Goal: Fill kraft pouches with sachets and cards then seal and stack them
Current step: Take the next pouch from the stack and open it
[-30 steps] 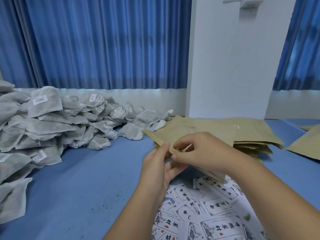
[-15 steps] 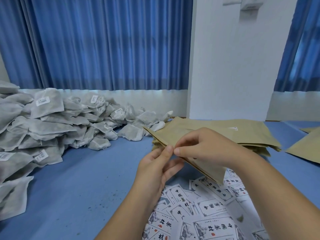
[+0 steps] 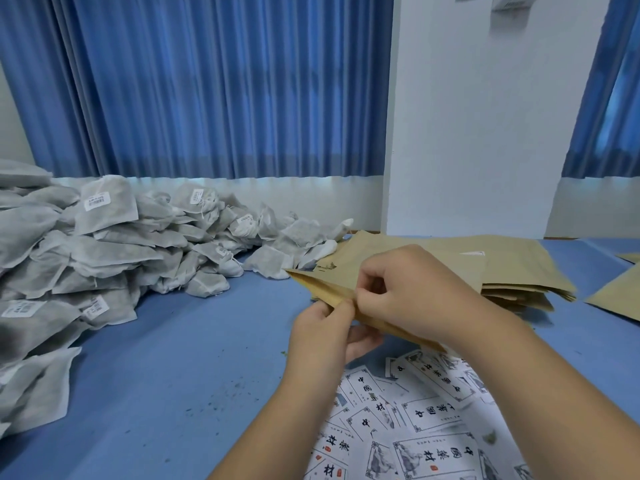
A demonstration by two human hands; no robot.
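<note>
Kraft pouch lifted clear of the stack, its mouth being worked open

On the blue tabletop (image 3: 173, 358), the sachet heap (image 3: 104, 258) at left, the stack of kraft pouches (image 3: 512, 271) behind and the printed cards (image 3: 426, 420) nearest the person lie as they did a second ago. Only the held kraft pouch (image 3: 322, 285) has shifted: it is now a little higher and more edge-on, above the cards and in front of the stack. The right grip (image 3: 408, 289) pinches its top edge from above, and the left grip (image 3: 322, 337) pinches the same edge from below. The mouth looks unopened, so filling has likely not begun.
</note>
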